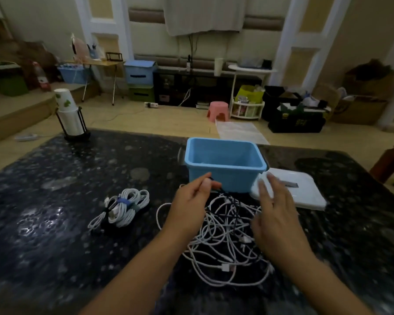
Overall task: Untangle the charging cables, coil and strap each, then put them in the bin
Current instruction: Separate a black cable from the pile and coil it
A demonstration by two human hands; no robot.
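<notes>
Your left hand (pixel 192 196) pinches a dark cable from the tangle (pixel 228 237) just before the bin (pixel 225 164); right hand (pixel 274 208) hovers open; yanking could tighten knots

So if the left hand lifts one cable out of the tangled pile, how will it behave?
Probably floppy: the tangled pile lies in loose, thin loops. Its neighbours will likely drag along, since strands cross many times. The left hand pinches a dark strand near the blue bin; the pile looks light.
</notes>
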